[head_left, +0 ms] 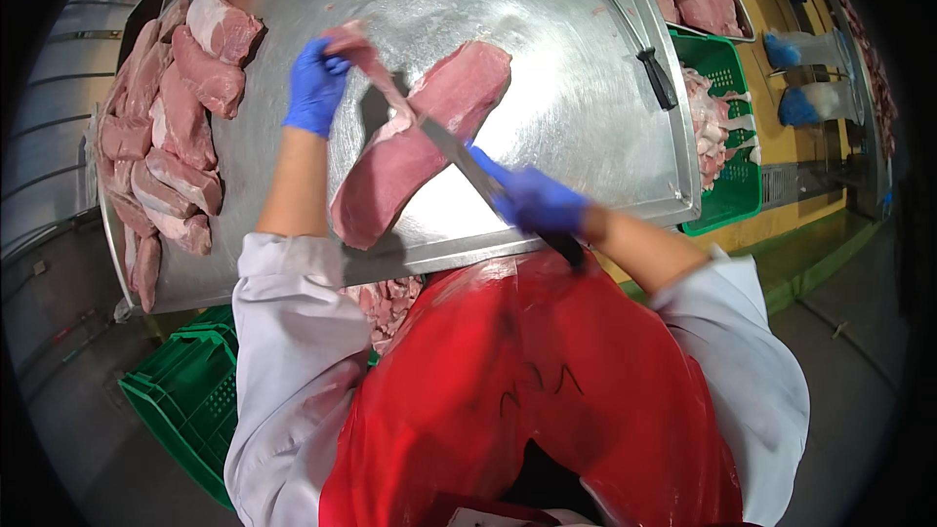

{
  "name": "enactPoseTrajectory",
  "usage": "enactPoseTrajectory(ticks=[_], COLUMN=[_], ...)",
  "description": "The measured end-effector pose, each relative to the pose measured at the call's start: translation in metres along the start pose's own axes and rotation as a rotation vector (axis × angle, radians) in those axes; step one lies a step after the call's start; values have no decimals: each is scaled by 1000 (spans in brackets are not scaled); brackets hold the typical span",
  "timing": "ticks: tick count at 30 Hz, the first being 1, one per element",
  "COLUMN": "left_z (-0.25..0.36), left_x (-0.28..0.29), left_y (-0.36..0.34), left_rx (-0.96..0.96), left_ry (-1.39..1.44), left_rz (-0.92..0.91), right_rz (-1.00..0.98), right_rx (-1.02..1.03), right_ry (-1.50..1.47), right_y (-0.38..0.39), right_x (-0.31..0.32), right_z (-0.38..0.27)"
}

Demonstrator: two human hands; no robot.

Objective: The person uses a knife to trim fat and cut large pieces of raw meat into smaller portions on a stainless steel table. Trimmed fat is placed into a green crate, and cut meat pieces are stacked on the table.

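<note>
A long slab of pink meat [390,181] lies slantwise on the steel table [429,0] in front of me. My left hand [317,83], in a blue glove, pinches a strip of meat [366,54] and lifts it up and away from the slab. Where the strip joins the slab, the blade of a knife [454,151] rests with its tip end against the meat. Gloved in blue as well, my right hand [537,197] is wrapped round the knife's dark handle, one finger stretched along the blade.
Several cut meat pieces [181,117] are heaped at the table's left edge. A sharpening steel [656,78] with a black handle lies at the right. Beyond that edge stands a green crate [737,200] of trimmings. Another green crate [185,390] sits below left.
</note>
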State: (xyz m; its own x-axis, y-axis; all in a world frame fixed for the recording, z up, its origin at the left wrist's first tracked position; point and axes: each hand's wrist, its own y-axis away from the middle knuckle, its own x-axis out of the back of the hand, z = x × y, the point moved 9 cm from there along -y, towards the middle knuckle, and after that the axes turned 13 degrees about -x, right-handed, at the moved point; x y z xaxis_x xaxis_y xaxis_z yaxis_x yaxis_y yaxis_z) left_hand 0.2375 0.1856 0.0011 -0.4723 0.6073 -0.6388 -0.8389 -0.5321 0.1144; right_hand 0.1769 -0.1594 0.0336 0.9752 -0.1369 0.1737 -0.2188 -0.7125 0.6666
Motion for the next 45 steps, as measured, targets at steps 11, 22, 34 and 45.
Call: enactPoseTrajectory(ticks=[11,22,34,45], left_z=[-30,2,94,202], left_x=[3,-82,-94,-93], left_y=[45,50,90,169], left_rx=[-277,-236,-258,-655], left_ry=[-2221,-2015,-1944,-1975], left_rz=[-876,-907,-707,-496], right_rz=[323,211,136,-120], right_rx=[-119,-9,32,164], right_ry=[-284,52,386,193], right_y=[-109,-127,-81,-89], right_x=[69,16,-51,-102], right_z=[-17,-72,-48,-84])
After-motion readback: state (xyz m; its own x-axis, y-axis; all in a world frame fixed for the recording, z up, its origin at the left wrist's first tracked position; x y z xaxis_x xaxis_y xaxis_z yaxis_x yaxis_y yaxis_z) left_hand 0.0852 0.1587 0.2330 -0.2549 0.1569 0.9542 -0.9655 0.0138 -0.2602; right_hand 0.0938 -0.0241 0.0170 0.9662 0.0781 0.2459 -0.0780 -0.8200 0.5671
